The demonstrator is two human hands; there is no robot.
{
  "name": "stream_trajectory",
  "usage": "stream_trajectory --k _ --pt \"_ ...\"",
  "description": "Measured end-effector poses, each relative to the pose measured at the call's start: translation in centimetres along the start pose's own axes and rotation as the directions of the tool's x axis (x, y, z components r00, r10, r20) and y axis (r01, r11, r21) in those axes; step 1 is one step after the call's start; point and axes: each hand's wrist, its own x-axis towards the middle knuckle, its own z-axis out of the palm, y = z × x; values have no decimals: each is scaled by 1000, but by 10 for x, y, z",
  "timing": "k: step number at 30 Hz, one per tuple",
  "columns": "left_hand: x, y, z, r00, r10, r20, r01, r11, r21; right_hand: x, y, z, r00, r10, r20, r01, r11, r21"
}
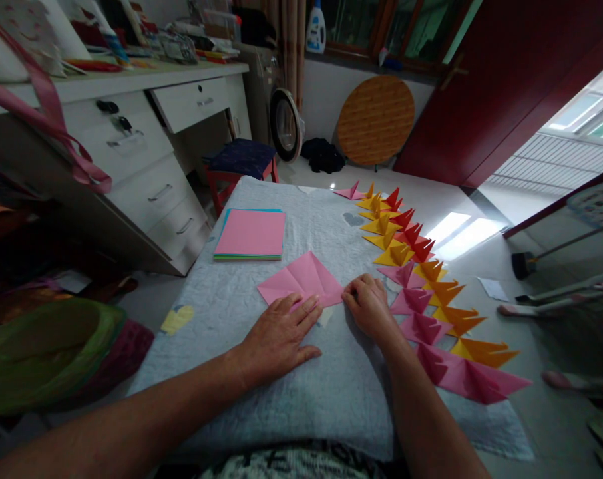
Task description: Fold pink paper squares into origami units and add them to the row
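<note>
I see a white desk (132, 150) with drawers off to the left, and in front of me a cloth-covered table (206, 313). Down its right side I count on rows of folded paper shapes (411, 301), pink, yellow, orange and red. Farther in on the left I have a stack of square paper (251, 233), pink on top. Nearer me, mid-table, lies a creased pink sheet (306, 276). My left hand (284, 332) is palm down, fingers extended, over its lower edge; my right hand (369, 303) is curled at its right corner, whether pinching I cannot tell
</note>
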Motion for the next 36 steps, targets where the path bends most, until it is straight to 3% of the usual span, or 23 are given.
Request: stream_trajectory --k 2,5,8,10,15,28,31,36 --pt "0 1 -1 1000 -2 -4 2 1000 -1 -9 -3 -3 996 -6 -87 6 1000 1" --pt "0 1 -2 1000 -5 -17 4 1000 -8 -30 -11 -7 971 -183 -154 192 980 45" --pt "0 1 0 1000 -1 -30 0 1000 -12 -52 -21 -4 916 -392 -91 399 914 75" --pt "-1 1 3 999 2 -41 -3 1000 -9 -61 -25 0 894 -449 -11 449 891 65" --pt "-1 0 7 997 4 -73 -4 1000 2 -68 -21 7 886 -450 110 448 893 44" --pt "-1 1 4 998 24 -62 -23 1000 16 -65 -17 -3 876 -442 195 428 897 110" --pt "0 3 5 998 48 -50 -47 999 22 -63 -13 -5 893 -424 154 394 899 190" --pt "1 3 8 998 62 -20 -62 998 13 -44 -1 -3 959 -281 -40 281 920 271"
